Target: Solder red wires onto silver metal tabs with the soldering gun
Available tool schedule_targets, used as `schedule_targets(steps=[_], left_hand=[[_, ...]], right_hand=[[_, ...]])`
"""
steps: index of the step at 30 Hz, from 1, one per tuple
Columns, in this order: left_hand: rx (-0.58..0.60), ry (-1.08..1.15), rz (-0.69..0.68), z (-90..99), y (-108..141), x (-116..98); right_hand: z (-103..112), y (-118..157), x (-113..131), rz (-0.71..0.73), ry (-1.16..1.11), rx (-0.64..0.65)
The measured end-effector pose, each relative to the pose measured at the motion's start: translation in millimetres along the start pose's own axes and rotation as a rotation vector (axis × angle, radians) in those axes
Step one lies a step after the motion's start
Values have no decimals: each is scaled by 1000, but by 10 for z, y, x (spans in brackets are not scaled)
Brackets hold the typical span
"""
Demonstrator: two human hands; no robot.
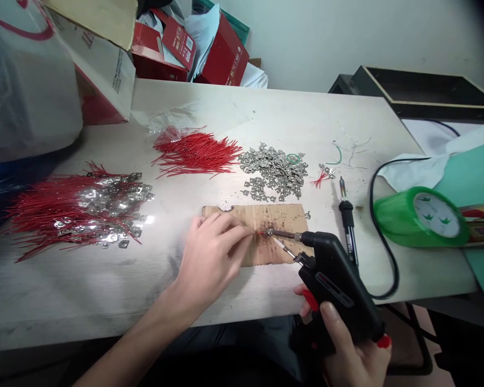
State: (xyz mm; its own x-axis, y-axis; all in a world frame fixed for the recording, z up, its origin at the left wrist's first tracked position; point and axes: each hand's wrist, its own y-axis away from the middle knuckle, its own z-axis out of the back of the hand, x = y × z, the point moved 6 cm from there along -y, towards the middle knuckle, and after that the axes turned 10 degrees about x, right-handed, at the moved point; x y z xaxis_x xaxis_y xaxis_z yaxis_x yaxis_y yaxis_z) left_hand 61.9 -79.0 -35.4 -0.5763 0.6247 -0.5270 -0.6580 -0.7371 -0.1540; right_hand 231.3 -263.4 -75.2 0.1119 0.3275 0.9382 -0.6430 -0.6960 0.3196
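The left hand (220, 244) had its grip pinched on a thin red wire (259, 233), with the fingertips close together near one end of it. The wire lay over a brown card (286, 215) on the surface (177, 215), and its far end seemed to meet a small shiny tab (270, 231), though that spot was too tiny to be sure. The right hand (350, 344) had its grip wrapped around the handle of a black gun (339, 274), and a finger sat by the red trigger (310, 300). The gun's long tip (284, 234) reached over the card to the tab and looked to be touching it, while a thin white tube (279, 243) slanted up to the same place from below. The wire looked very light and bendy, so it was best held near the tab, but not too near, since the tip was likely hot. The tab looked light, hard and flat, and it could slide easily if bumped, so its edge away from the tip seemed the safe place to take it. The gun looked like the heavy one, and the handle was the right part to hold. Behind the card lay a heap of tabs (272, 166) and a bunch of red wires (201, 153), and off to the left was a big pile of wires with tabs on (76, 209)
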Motion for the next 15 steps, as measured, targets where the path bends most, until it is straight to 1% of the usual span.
schedule_targets(steps=[6, 13, 15], left_hand=[[2, -2, -2, -12, -11, 3], [4, 6, 0, -12, -24, 10], [8, 7, 0, -12, -26, 9]], right_hand=[[-26, -8, 34, 35, 7, 53], [-12, 19, 22, -4, 23, -14], [0, 28, 16, 24, 53, -22]])
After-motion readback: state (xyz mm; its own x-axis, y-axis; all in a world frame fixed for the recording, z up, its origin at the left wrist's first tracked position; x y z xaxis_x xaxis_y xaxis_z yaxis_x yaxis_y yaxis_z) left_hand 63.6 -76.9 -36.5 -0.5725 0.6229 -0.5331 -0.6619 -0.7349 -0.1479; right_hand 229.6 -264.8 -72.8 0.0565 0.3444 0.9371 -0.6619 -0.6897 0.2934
